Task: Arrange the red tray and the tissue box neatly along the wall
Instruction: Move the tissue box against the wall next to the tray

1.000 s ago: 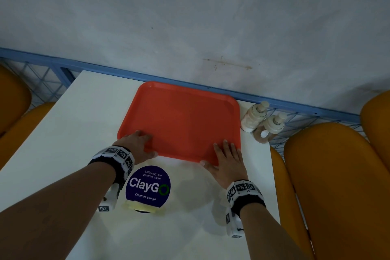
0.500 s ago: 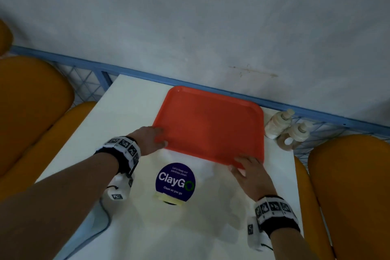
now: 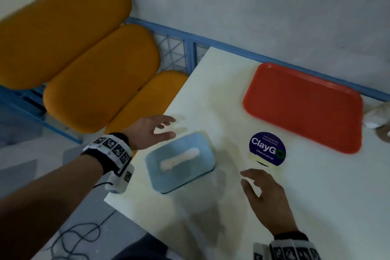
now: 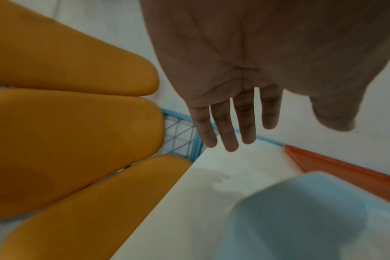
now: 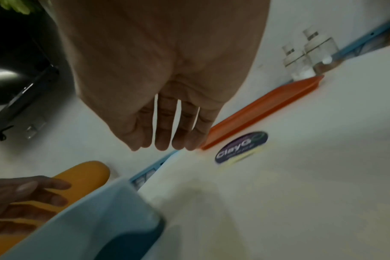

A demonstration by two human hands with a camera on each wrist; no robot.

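The left hand (image 3: 150, 131) is hovering with its fingers spread and straight just beside the far-left corner of the pale blue tissue box (image 3: 180, 162), not touching it as far as the blurred views show, while the right hand (image 3: 264, 198) is hanging open and empty on the opposite side, near the box's right end and just short of the round ClayGo sticker (image 3: 267, 148). The box is sitting askew near the front-left edge of the white worktop (image 3: 337, 196), well apart from the wall (image 3: 253, 6); the red tray (image 3: 304, 107) is already lying with its long side along the blue rail (image 3: 232, 45) at the foot of that wall. Judging from this, the step in hand is taking the box from both ends. To do it well, each palm should be closing flat on a short side, low down, so the light box is not tipping or crushing. It should then be turning until its long side is running parallel to the rail, and sliding or lifting into the bare stretch left of the tray, set close beside it without nudging it. The worktop's left edge is near, so the left hand should be guarding that side.
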